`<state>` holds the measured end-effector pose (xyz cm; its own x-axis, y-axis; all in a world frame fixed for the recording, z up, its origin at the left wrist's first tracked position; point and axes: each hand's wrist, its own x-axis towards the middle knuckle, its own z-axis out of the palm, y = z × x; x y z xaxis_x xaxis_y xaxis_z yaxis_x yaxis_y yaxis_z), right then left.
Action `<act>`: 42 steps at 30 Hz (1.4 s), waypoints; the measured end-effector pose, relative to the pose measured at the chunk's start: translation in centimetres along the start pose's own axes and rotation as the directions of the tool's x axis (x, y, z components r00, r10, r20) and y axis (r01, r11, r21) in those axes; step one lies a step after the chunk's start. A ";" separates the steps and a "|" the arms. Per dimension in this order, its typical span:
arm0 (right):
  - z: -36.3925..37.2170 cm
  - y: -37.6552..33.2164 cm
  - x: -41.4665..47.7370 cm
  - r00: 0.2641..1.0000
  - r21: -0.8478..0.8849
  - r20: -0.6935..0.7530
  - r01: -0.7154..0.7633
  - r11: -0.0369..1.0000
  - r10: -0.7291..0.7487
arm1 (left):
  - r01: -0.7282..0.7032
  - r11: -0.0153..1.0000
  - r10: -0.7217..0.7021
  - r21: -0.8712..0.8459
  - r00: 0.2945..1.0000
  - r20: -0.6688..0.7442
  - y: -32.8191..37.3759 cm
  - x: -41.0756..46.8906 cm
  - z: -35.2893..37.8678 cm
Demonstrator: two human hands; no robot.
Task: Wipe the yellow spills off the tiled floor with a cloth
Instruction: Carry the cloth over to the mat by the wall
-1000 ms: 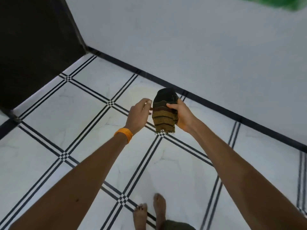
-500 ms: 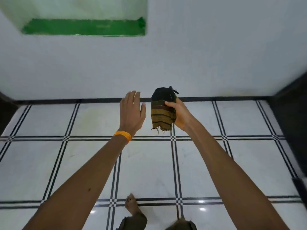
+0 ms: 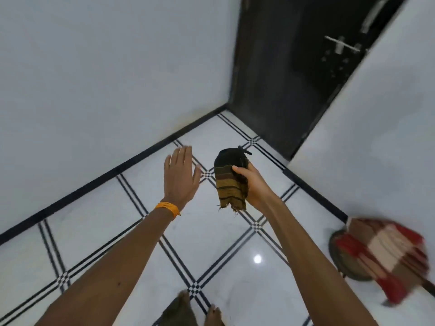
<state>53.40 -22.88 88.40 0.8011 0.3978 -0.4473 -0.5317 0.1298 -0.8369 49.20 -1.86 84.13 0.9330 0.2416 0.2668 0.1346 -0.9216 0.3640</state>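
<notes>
The right hand [image 3: 255,184] grips the folded cloth [image 3: 231,184], its long axis hanging downward, above the tiled floor [image 3: 211,243]. The left hand [image 3: 180,177], fingers straight, holds nothing beside it. Yellow spills are not discernible, possibly off-frame.

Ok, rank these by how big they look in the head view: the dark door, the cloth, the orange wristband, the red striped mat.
Largest first: dark door, red striped mat (blurred), cloth, orange wristband. The cloth is held nearer the camera than the mat, so true sizes may differ.
</notes>
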 end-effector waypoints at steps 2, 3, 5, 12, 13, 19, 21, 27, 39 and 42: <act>-5.9 -1.0 -1.2 0.994 0.043 -0.109 0.036 0.998 -0.032 | -0.106 0.993 0.109 -0.048 0.992 0.064 5.9 1.4 3.1; -8.7 -1.3 -1.8 0.985 0.066 -0.167 0.058 0.996 -0.046 | -0.162 0.984 0.168 -0.069 0.983 0.079 8.6 2.0 4.8; -13.6 -1.7 -3.2 0.963 0.094 -0.261 0.090 0.992 -0.062 | -0.248 0.963 0.261 -0.106 0.956 0.132 13.3 2.9 7.8; -31.9 -2.9 -9.7 0.802 0.225 -0.597 0.202 0.953 -0.029 | -0.524 0.796 0.597 -0.303 0.762 0.250 33.4 5.6 19.7; -34.4 -2.9 -10.7 0.770 0.246 -0.638 0.220 0.944 -0.013 | -0.573 0.755 0.651 -0.318 0.711 0.266 36.6 5.8 21.2; -45.9 -1.8 -15.7 0.603 0.301 -0.796 0.320 0.898 0.052 | -0.734 0.587 0.807 -0.343 0.492 0.327 50.0 6.1 28.4; -49.1 -0.6 -17.5 0.552 0.331 -0.827 0.330 0.884 0.104 | -0.761 0.542 0.833 -0.357 0.431 0.346 53.5 4.9 30.7; -59.4 3.1 -19.7 0.517 0.408 -0.837 0.367 0.836 0.181 | -0.781 0.491 0.855 -0.385 0.346 0.387 62.1 2.0 37.3; -81.9 16.1 -15.0 0.661 0.694 -0.641 0.283 0.662 0.389 | -0.766 0.501 0.805 -0.402 0.243 0.541 71.9 -6.2 59.3; -86.8 19.9 -11.3 0.629 0.694 -0.651 0.267 0.668 0.425 | -0.790 0.473 0.802 -0.389 0.203 0.563 71.7 -6.3 65.5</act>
<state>57.59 -103.68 49.37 0.4570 -0.2860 -0.8422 -0.3320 0.8236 -0.4599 74.83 -89.40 50.08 0.4849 -0.8605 -0.1562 -0.8036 -0.5088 0.3088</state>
